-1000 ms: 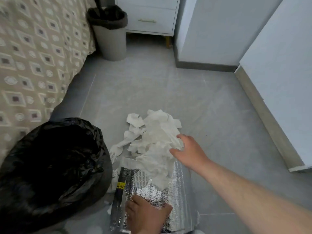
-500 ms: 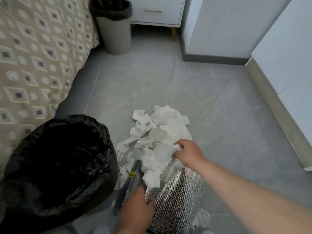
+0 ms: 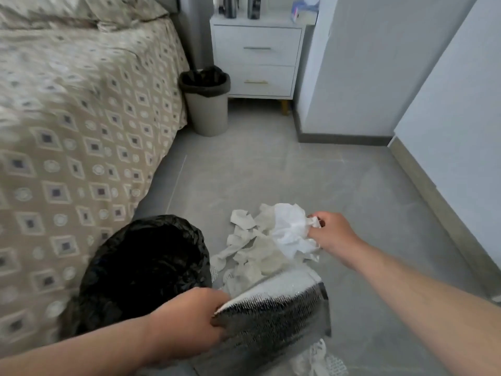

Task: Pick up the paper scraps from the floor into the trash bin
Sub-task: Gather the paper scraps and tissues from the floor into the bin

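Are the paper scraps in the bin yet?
Out: paper scraps lie on the floor beside the trash bin; the right hand grips some.

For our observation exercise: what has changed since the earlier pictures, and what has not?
The right hand, open a second ago, now grips a crumpled bunch of white paper scraps. The left hand has gripped the edge of the silver foil sheet and lifted it. The black-bagged trash bin and remaining scraps stayed put.

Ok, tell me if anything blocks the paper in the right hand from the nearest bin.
Nothing visible does. The right hand grips a paper wad; only loose scraps on the floor lie between it and the bin. The left hand holds a foil sheet nearer the camera, beside the bin's rim.
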`<move>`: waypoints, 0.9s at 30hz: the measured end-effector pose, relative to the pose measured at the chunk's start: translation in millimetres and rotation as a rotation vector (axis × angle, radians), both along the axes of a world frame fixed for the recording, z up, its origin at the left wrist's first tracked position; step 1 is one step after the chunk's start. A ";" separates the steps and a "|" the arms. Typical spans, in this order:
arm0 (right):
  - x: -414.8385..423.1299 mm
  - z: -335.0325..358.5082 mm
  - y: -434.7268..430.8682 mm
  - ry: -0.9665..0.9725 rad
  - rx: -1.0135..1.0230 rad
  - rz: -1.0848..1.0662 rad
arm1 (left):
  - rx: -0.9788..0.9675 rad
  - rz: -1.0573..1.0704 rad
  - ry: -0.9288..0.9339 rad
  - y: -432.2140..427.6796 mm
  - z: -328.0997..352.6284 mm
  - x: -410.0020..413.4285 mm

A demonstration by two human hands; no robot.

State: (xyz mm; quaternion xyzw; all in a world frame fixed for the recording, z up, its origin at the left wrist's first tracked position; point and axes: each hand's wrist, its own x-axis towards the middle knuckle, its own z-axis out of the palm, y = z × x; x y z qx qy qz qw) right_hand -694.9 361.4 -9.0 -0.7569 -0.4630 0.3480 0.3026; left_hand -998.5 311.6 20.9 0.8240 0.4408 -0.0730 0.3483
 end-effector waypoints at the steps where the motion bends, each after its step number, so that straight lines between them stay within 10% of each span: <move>1: -0.3 8.4 -1.9 0.025 0.020 -0.014 | 0.006 0.036 -0.038 1.7 18.7 -8.2; 11: -42.1 25.2 -1.8 0.061 0.007 -0.082 | 0.128 1.026 -0.649 38.9 45.6 -128.9; 27: -91.1 10.3 2.8 0.124 -0.073 -0.002 | -0.192 1.441 -0.451 79.6 -96.5 -130.0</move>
